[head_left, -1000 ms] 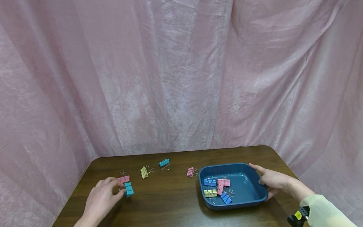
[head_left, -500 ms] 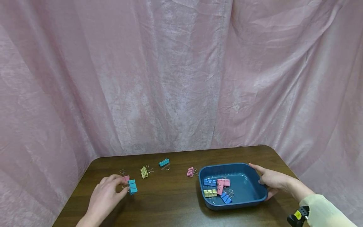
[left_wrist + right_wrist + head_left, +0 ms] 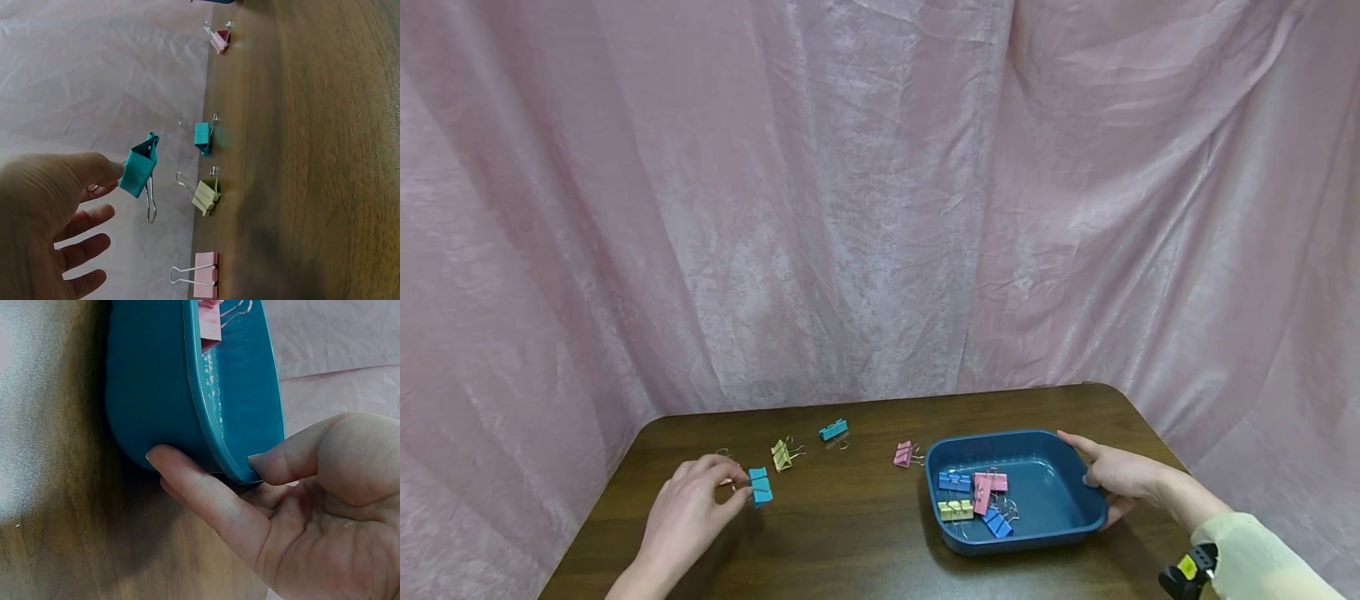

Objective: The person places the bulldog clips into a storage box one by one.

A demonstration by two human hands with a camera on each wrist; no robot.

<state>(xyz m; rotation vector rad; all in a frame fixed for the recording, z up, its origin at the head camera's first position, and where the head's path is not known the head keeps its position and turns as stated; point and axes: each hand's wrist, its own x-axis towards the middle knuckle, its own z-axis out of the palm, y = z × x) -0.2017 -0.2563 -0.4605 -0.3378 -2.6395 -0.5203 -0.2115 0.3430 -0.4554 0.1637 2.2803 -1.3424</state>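
Note:
My left hand (image 3: 688,508) pinches a teal binder clip (image 3: 138,167) between thumb and forefinger, lifted off the table; the other fingers curve loosely in the left wrist view. Just beyond that hand lies a pink binder clip (image 3: 205,275), mostly covered by the fingers in the head view. My right hand (image 3: 1131,479) grips the right end of a blue tray (image 3: 1060,537), thumb over the rim and fingers against the outer wall. Inside the tray, toward its left, lie blue clips (image 3: 955,482), pink clips (image 3: 982,493) and a yellow clip (image 3: 956,510).
On the brown table (image 3: 835,533) behind the left hand are a yellow clip (image 3: 782,455) and another teal clip (image 3: 833,429). One pink clip (image 3: 904,454) lies just left of the tray. A pink curtain (image 3: 865,208) hangs behind the table's far edge.
The left hand has moved to the right and slightly up with the teal clip, away from its place beside the pink clip. The right hand and tray have stayed put.

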